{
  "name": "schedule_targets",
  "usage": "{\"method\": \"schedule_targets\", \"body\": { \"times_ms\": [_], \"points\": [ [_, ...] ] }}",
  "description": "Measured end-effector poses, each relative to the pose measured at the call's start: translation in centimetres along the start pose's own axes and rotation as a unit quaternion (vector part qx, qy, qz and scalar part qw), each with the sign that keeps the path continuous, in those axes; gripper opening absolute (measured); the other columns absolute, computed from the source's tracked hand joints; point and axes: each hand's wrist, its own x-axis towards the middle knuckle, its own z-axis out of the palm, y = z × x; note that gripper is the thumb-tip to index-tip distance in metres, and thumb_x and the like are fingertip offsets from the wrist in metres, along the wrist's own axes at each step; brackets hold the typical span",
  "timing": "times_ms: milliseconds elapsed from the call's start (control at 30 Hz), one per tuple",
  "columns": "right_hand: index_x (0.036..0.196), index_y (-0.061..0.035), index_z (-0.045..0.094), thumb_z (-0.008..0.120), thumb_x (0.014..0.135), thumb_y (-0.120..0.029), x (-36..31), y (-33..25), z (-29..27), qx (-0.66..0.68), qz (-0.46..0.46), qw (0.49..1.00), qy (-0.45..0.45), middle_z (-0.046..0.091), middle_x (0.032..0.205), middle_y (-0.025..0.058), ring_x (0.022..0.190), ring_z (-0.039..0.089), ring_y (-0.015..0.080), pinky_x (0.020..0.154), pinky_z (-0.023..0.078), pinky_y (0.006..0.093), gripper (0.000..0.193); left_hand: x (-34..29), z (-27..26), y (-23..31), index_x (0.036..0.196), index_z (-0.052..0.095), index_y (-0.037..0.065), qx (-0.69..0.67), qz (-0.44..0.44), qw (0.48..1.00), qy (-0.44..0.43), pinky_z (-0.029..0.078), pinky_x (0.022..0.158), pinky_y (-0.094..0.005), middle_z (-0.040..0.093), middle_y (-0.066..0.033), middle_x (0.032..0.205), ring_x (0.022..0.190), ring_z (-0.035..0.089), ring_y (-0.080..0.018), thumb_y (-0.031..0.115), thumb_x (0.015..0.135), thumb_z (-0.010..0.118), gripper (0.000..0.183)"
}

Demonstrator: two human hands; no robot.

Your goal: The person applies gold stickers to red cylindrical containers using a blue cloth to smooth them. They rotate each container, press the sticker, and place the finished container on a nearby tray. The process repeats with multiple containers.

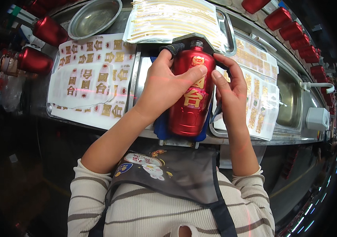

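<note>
The red bottle (188, 122) lies on its back in a blue-padded rest (161, 132), its neck toward the far side of the counter. The left hand (162, 85) holds it by the left shoulder, thumb laid across the gold characters (192, 97) and fingers curled around the side, their tips partly hidden. The right hand (232, 89) is at the right shoulder, thumb and forefinger slightly apart—whether they pinch anything, I cannot tell. The step looks like smoothing down the gold lettering: best to press evenly with the thumb pad, working outward along the curve—too much sideways push could skew a character or roll the bottle, so steady support from the right helps.
</note>
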Motion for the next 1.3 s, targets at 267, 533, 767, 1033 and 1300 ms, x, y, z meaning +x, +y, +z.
{"method": "schedule_targets", "body": {
  "times_ms": [267, 533, 767, 1033, 1300],
  "points": [
    [0.144, 0.001, 0.036, 0.069, 0.093, -0.015, -3.6, 2.2, -0.1, 0.024, 0.017, 0.999, -0.032, 0.05, 0.134, 0.0157, 0.086, 0.068, 0.0117, 0.069, 0.054, 0.0205, 0.062, -5.1, -2.3, -1.4, 0.111, 0.045, -0.002, -0.064, -0.04, 0.996, -0.041, 0.041, 0.11, -0.0367, 0.049, -0.0238, 0.14, 0.132, 0.049, -0.0249, 0.021, 0.083, 0.083, 0.052],
    [0.145, 0.0002, 0.031, 0.068, 0.093, -0.015, -3.4, 3.3, 0.0, 0.029, -0.035, 0.999, -0.03, 0.046, 0.137, 0.0161, 0.082, 0.067, 0.0103, 0.064, 0.052, 0.0188, 0.066, -5.4, -2.2, -1.5, 0.125, 0.044, -0.005, -0.024, -0.023, 0.998, -0.048, 0.035, 0.114, -0.0399, 0.051, -0.0208, 0.137, 0.133, 0.048, -0.0259, 0.022, 0.084, 0.083, 0.063],
    [0.145, 0.0016, 0.03, 0.066, 0.094, -0.014, -3.4, 3.0, 0.6, -0.028, -0.045, 0.998, -0.023, 0.042, 0.139, 0.0185, 0.089, 0.069, 0.0169, 0.068, 0.055, 0.0219, 0.064, -5.5, -2.1, -1.6, 0.123, 0.044, -0.005, -0.019, -0.018, 0.999, -0.045, 0.035, 0.114, -0.0392, 0.052, -0.0202, 0.135, 0.133, 0.048, -0.0259, 0.025, 0.085, 0.081, 0.061],
    [0.142, 0.0003, 0.03, 0.065, 0.095, -0.014, -3.5, 2.1, 1.0, 0.046, 0.001, 0.999, -0.017, 0.042, 0.137, 0.0201, 0.097, 0.069, 0.0223, 0.074, 0.059, 0.0262, 0.06, -5.1, -2.0, -1.8, 0.114, 0.045, -0.004, -0.043, -0.004, 0.998, -0.043, 0.043, 0.107, -0.0366, 0.054, -0.0213, 0.131, 0.126, 0.053, -0.0221, 0.026, 0.086, 0.081, 0.055],
    [0.138, -0.0021, 0.034, 0.064, 0.096, -0.012, -3.2, 2.2, 1.4, 0.032, 0.004, 0.999, 0.0, 0.045, 0.132, 0.0185, 0.098, 0.068, 0.0222, 0.076, 0.06, 0.0278, 0.053, -3.7, -1.1, -1.1, 0.105, 0.044, -0.002, -0.092, -0.03, 0.995, -0.025, 0.057, 0.084, -0.0284, 0.064, -0.0168, 0.113, 0.102, 0.066, -0.0163, 0.021, 0.085, 0.081, 0.048]
  ]
}}
